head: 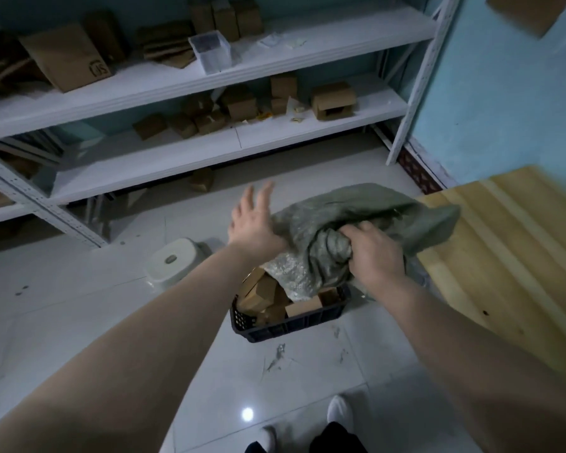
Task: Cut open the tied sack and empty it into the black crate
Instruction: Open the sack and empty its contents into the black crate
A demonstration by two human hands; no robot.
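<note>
Cardboard boxes (303,308) are lying heaped in the black crate (291,326), which is sitting on the tiled floor at lower centre of the frame. Directly above it the green sack (356,204) is hanging, its lower end drooping down onto the boxes, apparently so that whatever falls out lands inside the walls rather than on the tiles. The right hand (376,253) is clutching a bunched fold of the sack's cloth, fingers curled tight into it, and seems to be bearing the weight. The left hand (252,223) is reaching out with fingers straight and spread; its heel is lying against the sack's left side, though whether it is pressing or only brushing is unclear. Judging by the slack, collapsed cloth, the sack is already cut and mostly emptied. Its far end is draping over the edge of the wooden table (504,250) at right. White shelves (209,83) holding more cartons are filling the upper left.
</note>
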